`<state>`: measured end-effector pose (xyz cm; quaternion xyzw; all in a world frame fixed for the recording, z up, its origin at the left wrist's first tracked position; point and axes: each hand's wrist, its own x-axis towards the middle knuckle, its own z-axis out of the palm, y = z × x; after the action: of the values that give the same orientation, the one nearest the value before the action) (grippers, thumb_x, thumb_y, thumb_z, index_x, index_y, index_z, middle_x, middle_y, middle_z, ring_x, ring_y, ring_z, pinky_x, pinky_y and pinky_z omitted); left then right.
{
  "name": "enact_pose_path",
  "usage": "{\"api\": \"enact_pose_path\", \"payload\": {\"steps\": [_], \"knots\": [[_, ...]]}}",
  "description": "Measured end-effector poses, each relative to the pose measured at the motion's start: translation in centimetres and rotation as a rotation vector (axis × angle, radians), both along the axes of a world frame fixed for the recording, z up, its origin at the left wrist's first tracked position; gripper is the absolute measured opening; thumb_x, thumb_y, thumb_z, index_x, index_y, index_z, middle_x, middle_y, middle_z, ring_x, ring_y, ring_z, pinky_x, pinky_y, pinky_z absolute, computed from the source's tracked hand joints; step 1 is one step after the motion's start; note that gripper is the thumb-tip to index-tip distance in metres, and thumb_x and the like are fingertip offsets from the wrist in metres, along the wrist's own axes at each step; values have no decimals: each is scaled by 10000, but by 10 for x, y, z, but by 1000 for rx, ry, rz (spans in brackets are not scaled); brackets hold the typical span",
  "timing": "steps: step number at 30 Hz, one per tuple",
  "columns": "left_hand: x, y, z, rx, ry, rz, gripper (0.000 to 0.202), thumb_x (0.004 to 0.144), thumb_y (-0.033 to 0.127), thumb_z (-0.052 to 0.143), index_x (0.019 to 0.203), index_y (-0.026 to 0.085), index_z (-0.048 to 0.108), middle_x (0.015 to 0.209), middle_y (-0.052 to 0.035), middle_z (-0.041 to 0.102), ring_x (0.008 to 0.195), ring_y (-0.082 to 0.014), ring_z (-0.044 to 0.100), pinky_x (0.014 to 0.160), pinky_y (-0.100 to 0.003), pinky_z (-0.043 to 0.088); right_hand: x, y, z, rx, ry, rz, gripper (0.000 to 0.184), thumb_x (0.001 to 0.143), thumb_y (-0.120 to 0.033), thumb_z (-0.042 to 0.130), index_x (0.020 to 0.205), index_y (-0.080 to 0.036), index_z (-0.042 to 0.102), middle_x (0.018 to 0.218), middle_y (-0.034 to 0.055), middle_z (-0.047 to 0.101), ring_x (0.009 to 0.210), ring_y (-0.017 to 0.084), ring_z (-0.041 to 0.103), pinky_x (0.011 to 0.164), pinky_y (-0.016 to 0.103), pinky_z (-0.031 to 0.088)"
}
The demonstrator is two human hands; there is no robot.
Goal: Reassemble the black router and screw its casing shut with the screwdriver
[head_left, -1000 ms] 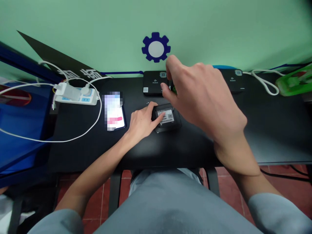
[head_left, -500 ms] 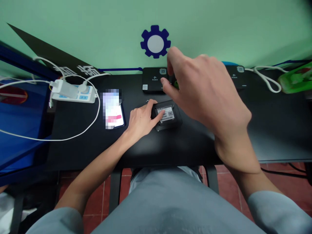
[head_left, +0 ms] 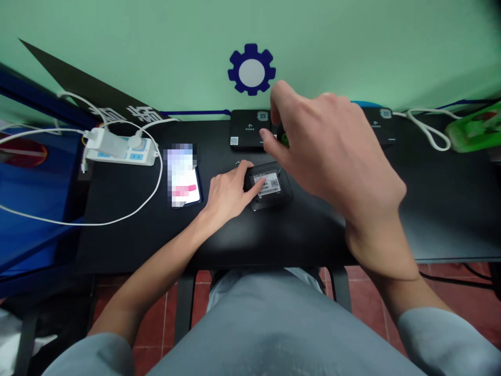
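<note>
My left hand (head_left: 229, 190) holds a black plastic device (head_left: 285, 196) down on the table, its fingers at the left side and one lying across the white printed label (head_left: 271, 184). Above the device's right far corner, my right hand (head_left: 329, 141) is closed around a screwdriver (head_left: 285, 139). Only part of its black and green handle shows between the fingers; a thin shaft points down at that corner, and whether the tip touches is hard to see.
Two flat black boxes, one on the left (head_left: 249, 128) and one on the right (head_left: 378, 125), stand along the wall. A lit phone (head_left: 183, 175) lies left of my left hand. Further left are a white power strip (head_left: 143, 155) and looping cables. A green package (head_left: 475, 128) sits at far right.
The view has shifted very slightly. Both hands keep nearly the same pose, and the device stays in place.
</note>
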<state>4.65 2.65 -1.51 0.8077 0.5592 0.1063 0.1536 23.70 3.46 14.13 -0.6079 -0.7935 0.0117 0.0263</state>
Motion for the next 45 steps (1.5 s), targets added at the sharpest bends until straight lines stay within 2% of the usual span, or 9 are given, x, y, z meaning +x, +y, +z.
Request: {"api": "enact_pose_path", "payload": {"steps": [6, 14, 20, 24, 29, 36, 41, 45], "knots": [[0, 0, -1, 9, -1, -6, 504, 1099, 671, 510, 1355, 251, 618, 912, -33, 788, 766, -245, 752, 641, -330, 436, 1, 0, 0, -7, 6, -4, 331, 1061, -368, 295, 1255, -371, 563, 884, 106, 669, 710, 345, 525, 659, 425, 231], [0, 0, -1, 7, -2, -11, 500, 1102, 664, 506, 1360, 249, 614, 925, -32, 790, 764, -249, 754, 637, -335, 440, 1, -1, 1, -8, 5, 3, 315, 1066, -334, 275, 1215, -355, 552, 845, 97, 628, 692, 333, 514, 656, 426, 243], [-1, 0, -2, 20, -4, -11, 493, 1103, 668, 507, 1351, 254, 612, 939, -34, 800, 799, -257, 769, 645, -330, 429, 1, 0, 1, -15, -1, 4, 377, 1050, -346, 257, 1274, -349, 561, 875, 111, 654, 702, 355, 520, 650, 441, 250], [0, -1, -2, 19, -2, -10, 496, 1104, 671, 506, 1357, 256, 605, 952, -33, 807, 786, -251, 766, 636, -329, 415, 0, 0, 1, -23, 2, -18, 404, 1033, -361, 259, 1298, -391, 563, 890, 113, 665, 730, 367, 539, 674, 441, 249], [0, 0, -1, 20, 4, -14, 496, 1105, 669, 503, 1358, 255, 607, 942, -28, 803, 775, -249, 761, 629, -335, 409, -1, 0, -1, -11, -2, -8, 326, 1054, -364, 286, 1251, -384, 545, 874, 102, 635, 707, 350, 505, 668, 441, 249], [0, -1, 0, 12, -1, -11, 496, 1105, 671, 497, 1355, 258, 609, 941, -36, 807, 782, -247, 762, 643, -327, 428, 1, 0, 0, -9, 14, -22, 344, 1027, -345, 272, 1216, -436, 546, 857, 88, 610, 698, 330, 467, 683, 441, 258], [-1, 0, -1, 6, -21, -11, 503, 1103, 681, 489, 1354, 261, 605, 935, -45, 805, 808, -253, 771, 671, -324, 468, 1, 0, 0, -17, 49, -14, 411, 1040, -416, 261, 1292, -388, 584, 904, 126, 665, 738, 367, 521, 690, 440, 244], [0, -1, -1, 7, -9, -9, 490, 1103, 666, 499, 1356, 259, 606, 926, -42, 799, 820, -263, 777, 681, -328, 480, 1, 1, 0, -29, 89, -27, 440, 1034, -438, 295, 1344, -409, 606, 912, 139, 680, 760, 383, 549, 719, 433, 222]]}}
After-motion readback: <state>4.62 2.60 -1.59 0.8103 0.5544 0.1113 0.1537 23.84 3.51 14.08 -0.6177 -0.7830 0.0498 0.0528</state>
